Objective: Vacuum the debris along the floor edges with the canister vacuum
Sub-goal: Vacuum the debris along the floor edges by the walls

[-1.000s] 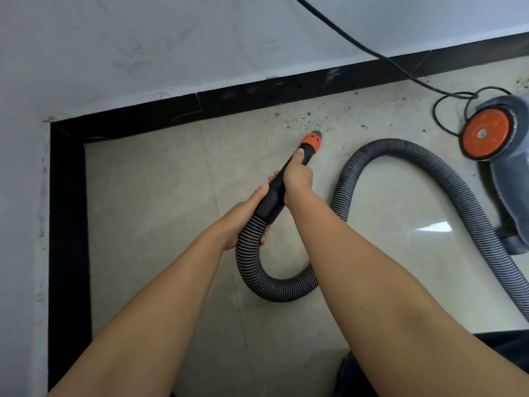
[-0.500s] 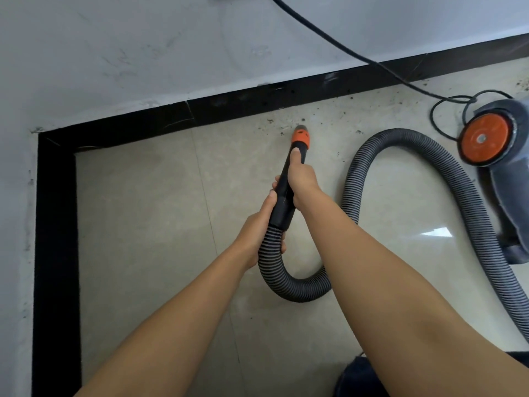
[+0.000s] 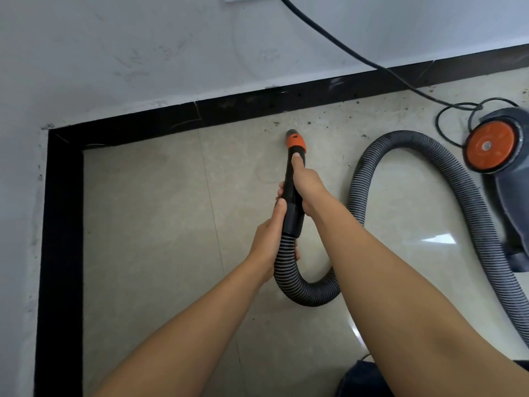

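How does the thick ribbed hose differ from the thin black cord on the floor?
The hose is fat, grey and ribbed; the cord is thin, smooth and black. The hose loops over the floor tiles to the handle, gripped by the left hand and right hand; the cord comes down across the wall, untouched. Both lead toward the vacuum.

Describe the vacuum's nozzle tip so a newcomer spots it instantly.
Find the black skirting strip along the white wall. Just below it on the beige tiled floor, the black rigid hose handle, gripped by both hands, ends in a short orange plastic collar. Only the round orange wheel hub shares its colour.
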Motion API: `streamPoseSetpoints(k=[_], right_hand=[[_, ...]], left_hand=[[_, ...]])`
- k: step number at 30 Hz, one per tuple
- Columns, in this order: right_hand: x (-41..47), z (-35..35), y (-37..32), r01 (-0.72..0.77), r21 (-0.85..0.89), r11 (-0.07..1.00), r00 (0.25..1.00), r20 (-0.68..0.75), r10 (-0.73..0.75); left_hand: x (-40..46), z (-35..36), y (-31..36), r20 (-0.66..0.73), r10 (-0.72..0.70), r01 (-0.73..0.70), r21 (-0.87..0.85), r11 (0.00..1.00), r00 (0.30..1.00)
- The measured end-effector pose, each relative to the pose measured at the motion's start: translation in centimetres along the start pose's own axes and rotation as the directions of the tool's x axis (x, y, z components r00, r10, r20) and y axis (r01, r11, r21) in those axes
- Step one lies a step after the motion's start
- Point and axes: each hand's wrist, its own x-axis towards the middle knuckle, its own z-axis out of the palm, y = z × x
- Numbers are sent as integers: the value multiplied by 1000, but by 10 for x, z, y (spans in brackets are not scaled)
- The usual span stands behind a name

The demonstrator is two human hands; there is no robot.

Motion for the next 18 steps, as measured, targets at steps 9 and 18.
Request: streamPoseSetpoints(k=[9,18], right_hand=[[1,22,-7,1,-69,998,989,145,9],[21,-30,-24,33,84,996,993,-112,-24]], left_hand=[[0,-3,1,-108,35,-44,-81,996,993],[29,27,25,82,-10,7,34,999,997]])
